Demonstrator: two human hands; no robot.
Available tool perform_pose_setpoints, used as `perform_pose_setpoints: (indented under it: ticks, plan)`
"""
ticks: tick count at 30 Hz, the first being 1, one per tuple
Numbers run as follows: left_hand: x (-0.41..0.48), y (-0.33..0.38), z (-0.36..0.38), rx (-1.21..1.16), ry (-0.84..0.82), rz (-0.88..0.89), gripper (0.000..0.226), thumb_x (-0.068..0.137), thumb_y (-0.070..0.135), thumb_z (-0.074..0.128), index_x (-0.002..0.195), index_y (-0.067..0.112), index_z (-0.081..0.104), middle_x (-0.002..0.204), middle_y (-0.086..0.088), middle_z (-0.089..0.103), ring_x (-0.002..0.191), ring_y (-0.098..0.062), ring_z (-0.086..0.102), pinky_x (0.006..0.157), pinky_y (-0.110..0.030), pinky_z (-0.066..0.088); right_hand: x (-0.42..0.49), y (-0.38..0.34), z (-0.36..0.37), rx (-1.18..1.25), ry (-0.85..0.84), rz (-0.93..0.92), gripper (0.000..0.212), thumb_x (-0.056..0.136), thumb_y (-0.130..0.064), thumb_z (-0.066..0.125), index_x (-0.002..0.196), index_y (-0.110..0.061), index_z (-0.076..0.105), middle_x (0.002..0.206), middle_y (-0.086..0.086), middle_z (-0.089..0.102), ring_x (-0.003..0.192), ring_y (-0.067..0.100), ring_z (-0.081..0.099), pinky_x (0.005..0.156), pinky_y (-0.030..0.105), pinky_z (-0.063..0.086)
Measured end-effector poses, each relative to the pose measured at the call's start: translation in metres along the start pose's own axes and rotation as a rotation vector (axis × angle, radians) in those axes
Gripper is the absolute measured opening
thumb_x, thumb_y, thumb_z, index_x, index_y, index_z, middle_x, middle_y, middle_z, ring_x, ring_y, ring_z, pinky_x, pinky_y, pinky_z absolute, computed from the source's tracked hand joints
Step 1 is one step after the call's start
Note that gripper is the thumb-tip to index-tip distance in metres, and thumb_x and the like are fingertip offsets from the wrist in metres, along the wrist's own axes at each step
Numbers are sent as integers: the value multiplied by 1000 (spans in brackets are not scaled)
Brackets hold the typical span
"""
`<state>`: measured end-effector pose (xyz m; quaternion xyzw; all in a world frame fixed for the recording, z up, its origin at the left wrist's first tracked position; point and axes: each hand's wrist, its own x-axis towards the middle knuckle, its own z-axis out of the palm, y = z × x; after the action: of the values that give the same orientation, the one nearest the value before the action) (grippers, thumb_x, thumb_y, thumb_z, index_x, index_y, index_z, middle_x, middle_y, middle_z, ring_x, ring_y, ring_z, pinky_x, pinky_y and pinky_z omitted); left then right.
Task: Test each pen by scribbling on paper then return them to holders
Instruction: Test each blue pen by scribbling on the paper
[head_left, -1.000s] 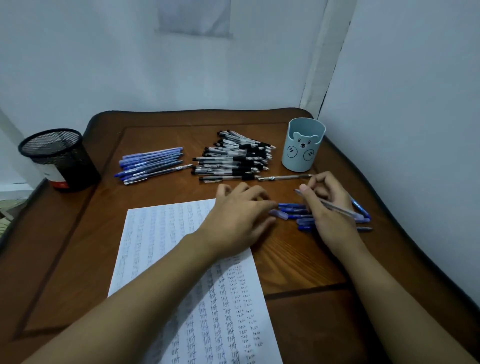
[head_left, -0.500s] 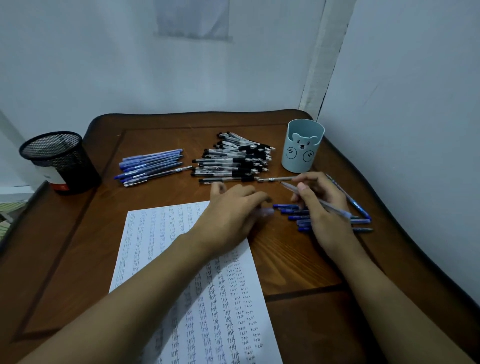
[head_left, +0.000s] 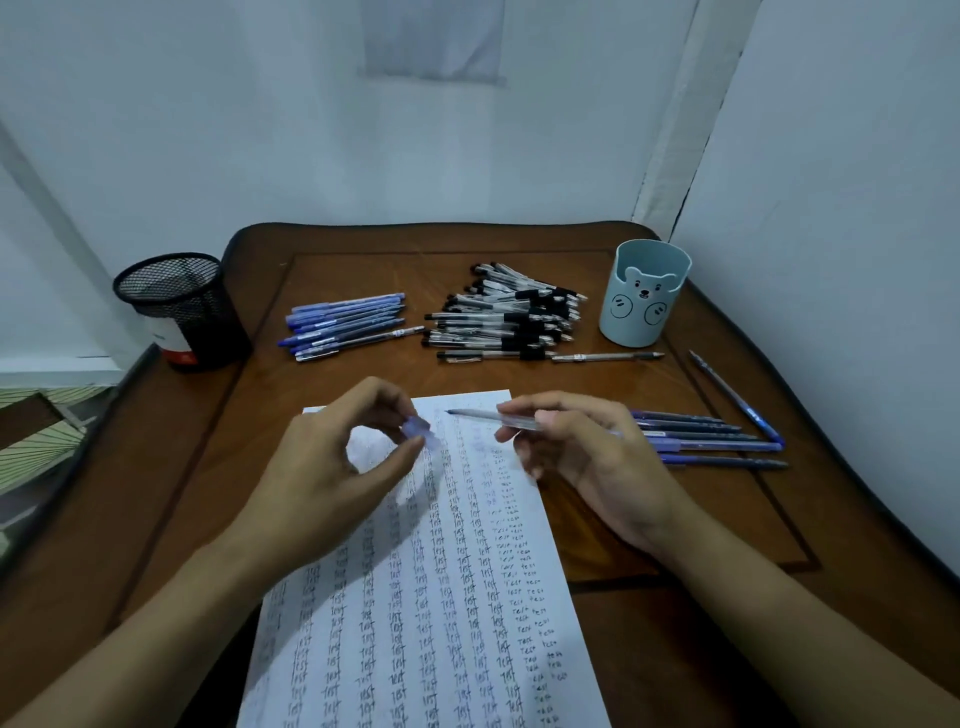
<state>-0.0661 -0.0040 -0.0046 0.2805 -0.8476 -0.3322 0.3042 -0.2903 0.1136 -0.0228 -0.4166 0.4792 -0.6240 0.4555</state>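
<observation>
right hand (head_left: 597, 457) grips the uncapped pen (head_left: 493, 417), barrel lying crosswise, tip sticking out past its fingertips toward the left hand (head_left: 332, 467), which pinches the cap (head_left: 420, 432) just below that tip. paper (head_left: 441, 597) sits under both hands, right hand nearer to scribble. half a second ago both hands were by the blue pens (head_left: 701, 436); now they're over the sheet, cap apart.

The sheet of paper (head_left: 441, 597) on the table (head_left: 649, 519) carries the handwritten word "test", repeated in columns down its whole length.
</observation>
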Motion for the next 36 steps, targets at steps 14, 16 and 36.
perform_pose_setpoints:
  ticks: [14, 16, 36]
  plan:
    - [-16, -29, 6, -426, 75, -98, 23, 83, 9, 74, 102, 6, 62, 104, -10, 75, 96, -24, 75, 90, -34, 58, 6, 14, 0, 58, 75, 53, 5, 82, 1, 70, 87, 2, 66, 73, 20, 62, 63, 24, 48, 58, 26, 44]
    - [-15, -30, 7, -438, 75, -91, 24, 85, 6, 73, 106, 6, 63, 105, -9, 74, 96, -23, 76, 90, -33, 58, 7, 15, -2, 79, 87, 79, 3, 80, -2, 65, 82, -1, 67, 70, 19, 61, 62, 23, 46, 57, 27, 43]
    - [-21, -37, 12, -94, 40, 84, 16, 80, 26, 85, 94, 21, 78, 92, 15, 75, 92, -10, 71, 82, -32, 54, 3, 20, 11, -309, -9, 38, 10, 85, -8, 72, 93, -3, 74, 79, 18, 74, 60, 18, 60, 60, 32, 54]
